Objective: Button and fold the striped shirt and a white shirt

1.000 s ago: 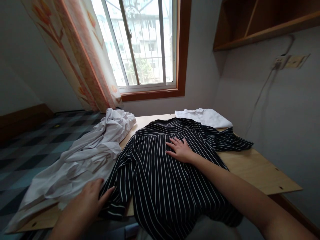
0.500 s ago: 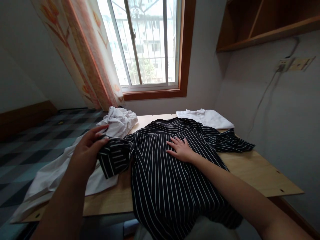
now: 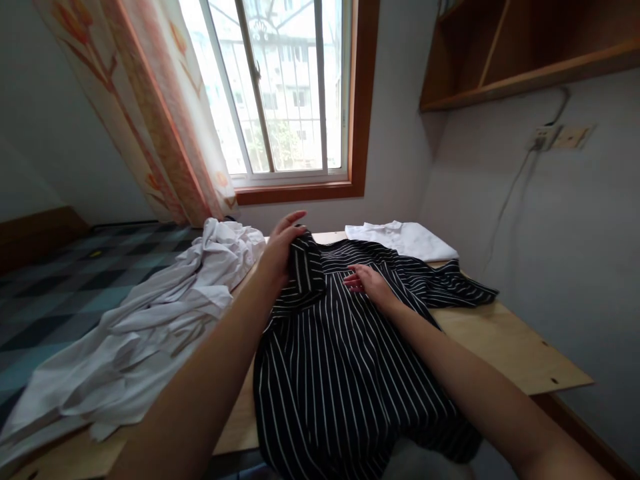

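Note:
A black shirt with thin white stripes (image 3: 340,360) lies spread on a wooden table (image 3: 505,347), its hem hanging over the near edge. My left hand (image 3: 281,248) grips the shirt's left sleeve (image 3: 305,270) and holds it folded in over the upper back of the shirt. My right hand (image 3: 367,283) rests on the middle of the shirt just below the collar, its fingers curled onto the cloth beside the folded sleeve. The shirt's other sleeve (image 3: 460,288) trails out to the right across the table.
A crumpled white garment (image 3: 150,327) lies on the table's left side. A folded white garment (image 3: 403,239) sits at the far right corner. Behind are a window (image 3: 280,93), a patterned curtain (image 3: 145,113), a wooden wall shelf (image 3: 520,47) and a wall socket (image 3: 545,137).
My left hand picked up the left sleeve from the near left and carried it up and across onto the shirt's back. My right hand stayed on the shirt, fingers now curled.

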Tool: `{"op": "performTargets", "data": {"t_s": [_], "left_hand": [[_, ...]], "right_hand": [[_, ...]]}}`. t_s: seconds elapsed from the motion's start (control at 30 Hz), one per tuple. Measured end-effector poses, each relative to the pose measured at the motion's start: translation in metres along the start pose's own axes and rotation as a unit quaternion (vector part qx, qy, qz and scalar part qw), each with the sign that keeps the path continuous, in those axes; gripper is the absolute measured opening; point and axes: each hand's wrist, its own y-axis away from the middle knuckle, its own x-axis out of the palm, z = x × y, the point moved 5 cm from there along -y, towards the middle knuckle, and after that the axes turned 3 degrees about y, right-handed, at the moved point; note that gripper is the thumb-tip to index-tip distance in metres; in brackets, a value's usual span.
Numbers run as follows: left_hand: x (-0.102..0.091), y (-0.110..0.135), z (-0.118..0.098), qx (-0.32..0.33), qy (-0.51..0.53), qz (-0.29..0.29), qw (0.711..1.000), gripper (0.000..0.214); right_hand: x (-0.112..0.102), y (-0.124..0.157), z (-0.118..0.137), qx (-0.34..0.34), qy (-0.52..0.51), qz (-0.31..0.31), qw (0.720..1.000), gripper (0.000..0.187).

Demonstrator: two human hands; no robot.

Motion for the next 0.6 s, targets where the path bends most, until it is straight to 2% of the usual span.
{"op": "performTargets", "data": {"t_s": [0.07,0.17,0.2,0.27,0.33,0.43,0.53,0.6], "left_hand": [[0.029,0.012,0.027,-0.021,-0.036,0.065,0.997,0.047],[0.059,0.043,0.064,-0.044,-0.120,0.223,0.966,0.045],[0.063,0.055,0.073,-0.039,-0.159,0.268,0.949,0.047],[0.061,0.080,0.085,-0.004,-0.262,0.319,0.911,0.049],[0.048,0.101,0.091,0.040,-0.396,0.323,0.859,0.051],[0.016,0.122,0.091,0.092,-0.579,0.264,0.766,0.055],[-0.017,0.129,0.088,0.104,-0.692,0.202,0.686,0.061],[-0.037,0.127,0.088,0.089,-0.732,0.187,0.650,0.065]], "right_hand": [[-0.009,-0.001,-0.003,0.075,-0.044,-0.008,0.996,0.044],[-0.026,-0.001,-0.004,0.146,0.002,-0.015,0.989,0.058],[-0.031,-0.001,-0.005,0.161,0.024,-0.013,0.987,0.064],[-0.040,-0.001,-0.006,0.182,0.052,0.003,0.982,0.074],[-0.044,-0.001,-0.007,0.192,0.078,0.033,0.978,0.078],[-0.047,0.000,-0.005,0.161,0.161,0.090,0.969,0.059],[-0.049,0.004,0.003,0.109,0.270,0.113,0.950,0.048],[-0.050,0.007,0.009,0.096,0.344,0.116,0.927,0.049]]}}
